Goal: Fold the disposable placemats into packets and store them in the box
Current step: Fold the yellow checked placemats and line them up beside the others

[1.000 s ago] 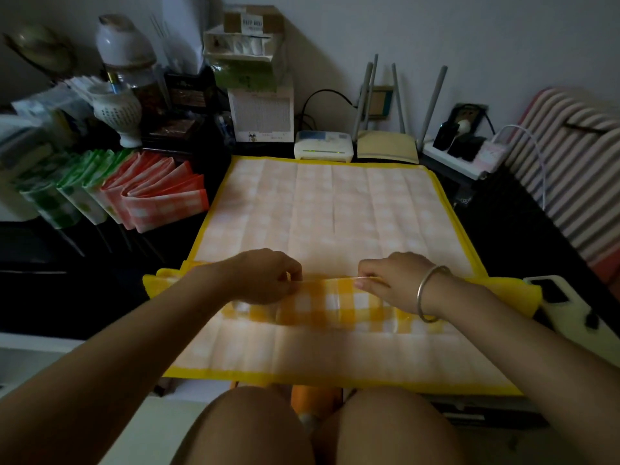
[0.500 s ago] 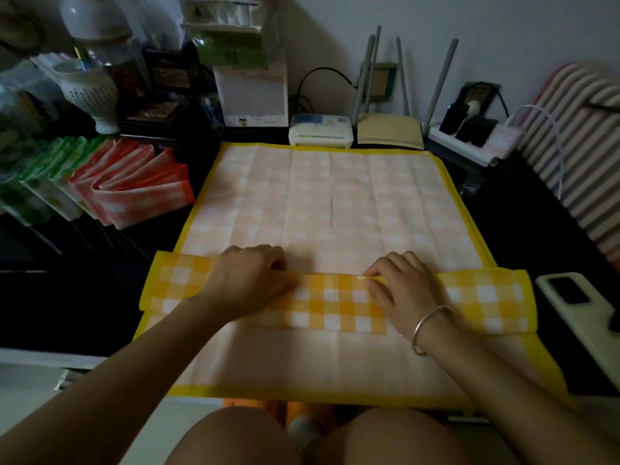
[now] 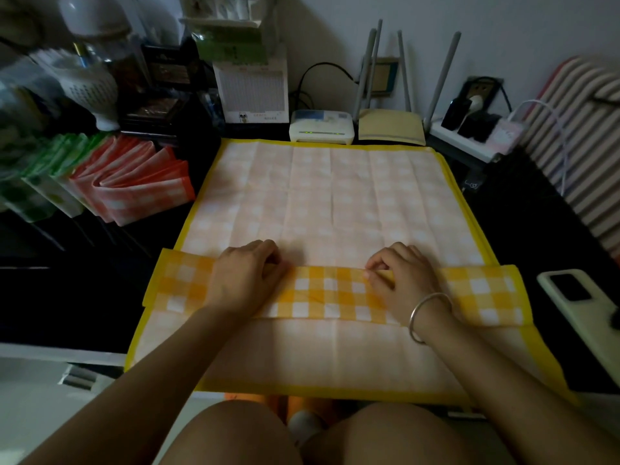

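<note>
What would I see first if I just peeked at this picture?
A big pale checked placemat with a yellow border fills the middle of the dark table. Across its near part lies a bright yellow checked strip, folded over, with the left hand on it, fingers curled, and the right hand pinching its far edge. Red and green folded packets stand at the left.

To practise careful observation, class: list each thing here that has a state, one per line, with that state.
placemat: spread flat, one strip folded over
left hand: grips the folded strip
right hand: pinches the strip's edge
red packets: folded, standing in a row
phone: lying face down
modem: lights on
</note>
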### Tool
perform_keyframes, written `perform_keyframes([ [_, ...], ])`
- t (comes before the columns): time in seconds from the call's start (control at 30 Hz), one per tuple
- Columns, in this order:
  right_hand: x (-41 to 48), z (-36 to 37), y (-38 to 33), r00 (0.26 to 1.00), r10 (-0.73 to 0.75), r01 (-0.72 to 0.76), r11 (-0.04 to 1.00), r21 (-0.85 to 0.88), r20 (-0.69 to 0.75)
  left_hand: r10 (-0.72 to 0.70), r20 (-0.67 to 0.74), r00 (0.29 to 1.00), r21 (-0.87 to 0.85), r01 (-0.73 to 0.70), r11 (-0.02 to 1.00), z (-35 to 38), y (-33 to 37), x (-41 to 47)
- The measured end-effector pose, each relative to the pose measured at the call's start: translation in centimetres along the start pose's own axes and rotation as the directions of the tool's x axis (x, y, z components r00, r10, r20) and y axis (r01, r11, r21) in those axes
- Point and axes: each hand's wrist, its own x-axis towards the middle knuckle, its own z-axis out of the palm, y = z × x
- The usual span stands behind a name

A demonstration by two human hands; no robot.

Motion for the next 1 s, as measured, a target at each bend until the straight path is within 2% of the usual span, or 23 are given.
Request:
perform_keyframes([
  [0.1,-0.4,0.5,-2.5,0.999,0.032,-0.028,0.989,-0.142,0.03,0.07,-0.022,0.997,0.101,-0.067,0.993,0.0,0.2,0.0],
  [0.2,-1.2,1.4,-4.7,0.955,0.052,0.013,0.976,-0.215,0.291,0.108,0.018,0.994,0.21,-0.109,0.972,-0.2,0.5,0.1],
  [0.27,-1.5,1.8,-4.6,0.925,0.056,0.058,0.957,-0.284,0.377,0.097,0.066,0.993,0.293,-0.112,0.949,-0.6,0.6,0.3],
  [0.37,-1.6,1.9,-4.4,0.921,0.068,0.082,0.929,-0.361,0.384,0.005,0.027,1.0,0.417,-0.016,0.909,-1.6,2.4,1.2],
  [0.43,-1.4,2.1,-4.7,0.91,0.088,0.082,0.919,-0.385,0.404,0.035,0.011,0.999,0.342,-0.036,0.939,-1.7,3.9,1.0],
  [0.57,-1.4,2.0,-4.6,0.911,0.086,0.088,0.914,-0.395,0.403,0.181,0.326,0.928,0.136,-0.235,0.962,-0.2,3.6,-2.2],
  [0.63,-1.4,2.0,-4.4,0.906,0.085,0.091,0.917,-0.387,0.414,0.183,0.362,0.914,0.146,-0.249,0.957,-0.5,0.2,-2.4],
  [0.77,-1.5,2.0,-4.5,0.906,0.092,0.09,0.911,-0.402,0.413,-0.009,0.362,0.932,0.292,-0.104,0.951,-2.8,-6.3,-2.1],
  [0.87,-1.6,2.1,-4.7,0.907,0.099,0.082,0.912,-0.402,0.41,-0.066,0.324,0.944,0.363,-0.06,0.93,-3.2,-6.2,-2.1],
  [0.93,-1.6,2.1,-4.8,0.91,0.1,0.078,0.912,-0.403,0.403,-0.027,0.231,0.973,0.349,-0.056,0.935,-3.7,-4.0,-2.2],
  [1.0,-1.5,2.1,-5.0,0.909,0.105,0.07,0.915,-0.397,0.403,0.103,0.173,0.98,0.291,-0.15,0.945,-3.9,-0.9,-2.3],
])
